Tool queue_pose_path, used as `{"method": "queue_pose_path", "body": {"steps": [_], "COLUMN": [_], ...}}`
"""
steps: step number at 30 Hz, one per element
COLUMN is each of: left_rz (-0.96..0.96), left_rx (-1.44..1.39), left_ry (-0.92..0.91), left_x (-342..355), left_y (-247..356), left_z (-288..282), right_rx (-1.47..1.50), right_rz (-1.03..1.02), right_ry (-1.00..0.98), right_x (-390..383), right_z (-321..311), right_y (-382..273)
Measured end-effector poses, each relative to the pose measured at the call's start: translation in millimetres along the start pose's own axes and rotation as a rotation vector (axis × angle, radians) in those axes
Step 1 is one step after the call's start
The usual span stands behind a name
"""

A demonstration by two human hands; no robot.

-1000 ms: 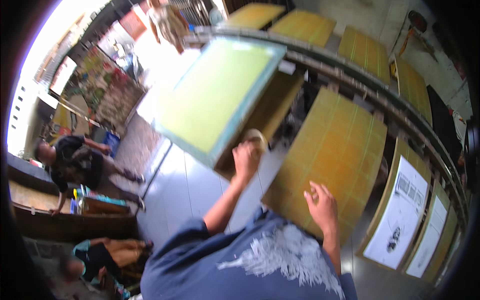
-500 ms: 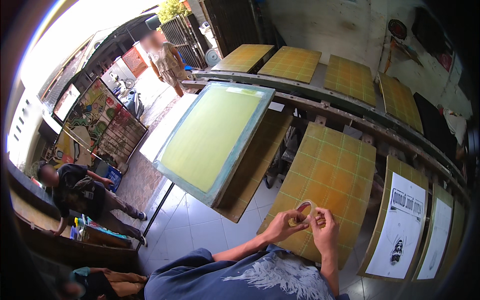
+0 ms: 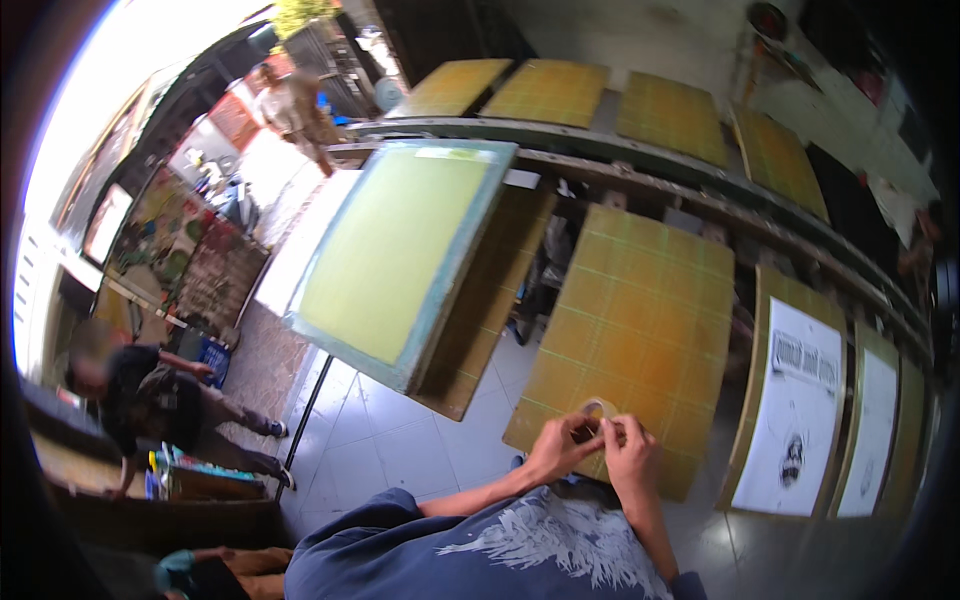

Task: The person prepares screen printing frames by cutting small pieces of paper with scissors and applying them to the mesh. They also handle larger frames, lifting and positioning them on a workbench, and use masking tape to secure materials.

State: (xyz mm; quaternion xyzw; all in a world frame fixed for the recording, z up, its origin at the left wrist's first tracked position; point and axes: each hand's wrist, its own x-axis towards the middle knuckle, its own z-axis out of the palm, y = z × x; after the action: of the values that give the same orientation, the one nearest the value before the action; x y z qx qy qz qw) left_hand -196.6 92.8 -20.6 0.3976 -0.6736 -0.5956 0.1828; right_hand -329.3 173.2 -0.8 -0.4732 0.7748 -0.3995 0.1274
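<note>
A roll of clear tape point(image 3: 598, 407) is held upright over the near end of a yellow-brown board marked with green grid lines point(image 3: 640, 310). My left hand point(image 3: 560, 449) is closed around the left side of the roll. At its right rim, my right hand point(image 3: 630, 454) has its fingertips pinched together against the roll; whether a loose tape end lies between them is too blurred to tell. Left of the board, a screen-printing frame point(image 3: 400, 255) with pale green mesh and a blue-green border tilts above another board point(image 3: 462, 372).
To the right, white printed sheets point(image 3: 790, 410) lie on neighbouring boards. More gridded boards point(image 3: 545, 92) line the far side beyond a long metal rail point(image 3: 640, 155). One person point(image 3: 165, 390) stands at left, another point(image 3: 295, 110) by the entrance, a third point(image 3: 225, 572) at lower left.
The view has shifted, so the boards and frame sit higher and further left. Both hands remain at the tape roll, now nearer the board's close edge. The person at left leans differently.
</note>
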Motion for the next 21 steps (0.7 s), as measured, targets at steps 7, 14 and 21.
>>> {"method": "queue_pose_path", "body": {"steps": [7,14,21], "left_rz": [0.210,0.135,0.526], "left_rx": [-0.118,-0.275,0.206], "left_ry": [-0.118,-0.384,-0.611], "left_x": [6,-39,-18], "left_y": [6,7,30], "left_z": [3,52,94], "right_rx": [0.215,0.866,0.709], "right_rz": [0.108,0.629,0.790], "right_ry": [0.101,0.220,0.294], "right_x": [-17,-91,-159], "right_z": [-19,-43,-118], "right_y": [4,16,35]}}
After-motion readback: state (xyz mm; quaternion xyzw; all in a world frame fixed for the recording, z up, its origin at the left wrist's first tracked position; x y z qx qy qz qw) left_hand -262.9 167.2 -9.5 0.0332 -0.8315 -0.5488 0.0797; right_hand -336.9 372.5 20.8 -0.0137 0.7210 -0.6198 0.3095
